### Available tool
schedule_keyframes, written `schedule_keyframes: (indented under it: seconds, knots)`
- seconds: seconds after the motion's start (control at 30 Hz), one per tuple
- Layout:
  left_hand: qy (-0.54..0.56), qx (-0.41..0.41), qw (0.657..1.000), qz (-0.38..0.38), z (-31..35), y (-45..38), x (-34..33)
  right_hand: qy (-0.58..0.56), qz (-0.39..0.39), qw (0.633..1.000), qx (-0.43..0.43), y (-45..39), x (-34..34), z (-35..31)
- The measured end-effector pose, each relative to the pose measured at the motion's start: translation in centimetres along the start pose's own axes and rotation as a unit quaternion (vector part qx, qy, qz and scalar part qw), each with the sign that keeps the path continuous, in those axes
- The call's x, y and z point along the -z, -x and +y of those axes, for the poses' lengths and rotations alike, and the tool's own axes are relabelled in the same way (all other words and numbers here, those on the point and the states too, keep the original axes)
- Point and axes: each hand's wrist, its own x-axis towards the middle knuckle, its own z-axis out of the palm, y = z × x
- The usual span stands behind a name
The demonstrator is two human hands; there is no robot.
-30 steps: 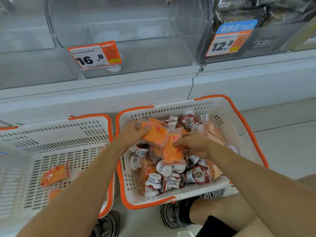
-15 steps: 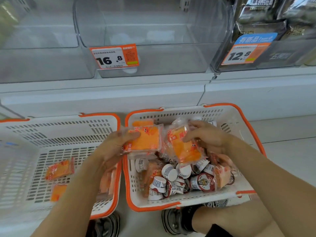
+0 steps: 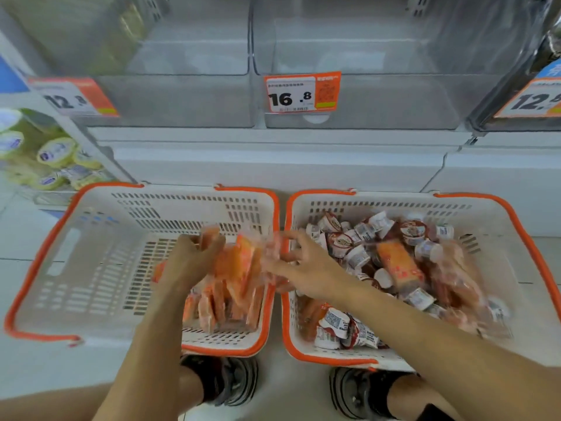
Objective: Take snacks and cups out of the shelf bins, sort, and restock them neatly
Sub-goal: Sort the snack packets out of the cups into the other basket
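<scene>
While both hands are working over the two baskets on the floor, the sorting step looks to be in hand: orange packets are being separated from the small cups. The left hand [image 3: 189, 262] is gripping a few orange snack packets [image 3: 239, 262] above the near right corner of the left basket [image 3: 91, 208], where more packets [image 3: 224, 308] are already standing on edge in a row. The right hand [image 3: 303, 268] is reaching across the two touching rims with its fingers spread and loosely bent; blur is hiding whether it is pinching a packet, so I cannot tell its hold.

The right basket [image 3: 491, 214] is holding the unsorted mix: many sealed cups [image 3: 349, 250] are lying on their sides, and several orange packets, one [image 3: 399, 265] lying on top near the middle, are still waiting among them. By my judgement the sort is only partly done, and restocking has not yet begun.

The next move is probably calling for the held packets to be set down upright against the row, packed close so they do not topple, and then for the right hand to be going back for the loose packet on top of the cups.

Above the baskets, two clear shelf bins [image 3: 364, 95] are sitting with nothing showing inside, the right one carrying a price tag [image 3: 302, 92] reading 16.8. A white shelf ledge [image 3: 273, 165] is running below them, pale green tubs [image 3: 56, 151] are showing at far left, and the person's dark shoes [image 3: 236, 381] are resting on a light floor [image 3: 36, 366].
</scene>
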Motion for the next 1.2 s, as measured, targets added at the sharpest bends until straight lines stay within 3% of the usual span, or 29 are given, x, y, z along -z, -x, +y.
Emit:
schedule_keyframes:
  seconds: [0.1,0.17,0.23,0.33,0.43,0.5,0.67,0.87,1.03,1.2]
  knots:
    - [-0.026,-0.022,0.999,0.023,0.5,0.4,-1.0,0.090,0.004,0.996,-0.019,0.0,0.8,0.7]
    - [0.007,-0.105,0.990,0.088,2.2,1.6,-1.5,0.142,0.040,0.989,-0.014,-0.2,2.9,1.5]
    - [0.037,-0.195,0.975,0.097,4.2,3.1,-2.5,0.200,0.085,0.976,-0.019,-0.3,6.0,2.6]
    - [-0.006,-0.273,0.962,-0.030,5.7,4.8,-5.6,0.334,0.140,0.928,-0.081,0.2,11.4,5.0]
    - [-0.122,-0.318,0.921,-0.189,5.7,5.7,-10.2,0.372,0.198,0.898,-0.127,2.0,15.6,8.2]
    - [-0.176,-0.309,0.902,-0.245,5.4,6.1,-13.2,0.383,0.206,0.893,-0.118,3.3,16.9,9.9]
    - [-0.205,-0.253,0.886,-0.329,3.3,5.4,-17.7,0.408,0.142,0.890,-0.141,3.9,16.8,13.6]
    - [-0.199,-0.297,0.889,-0.287,2.3,5.3,-18.4,0.280,0.187,0.930,-0.146,2.2,16.1,14.3]
    - [-0.190,-0.269,0.895,-0.302,2.4,5.2,-18.0,0.271,0.180,0.935,-0.144,1.8,15.8,12.7]
    - [-0.202,-0.274,0.904,-0.258,2.5,5.4,-17.3,0.242,0.151,0.941,-0.182,2.4,15.9,10.9]
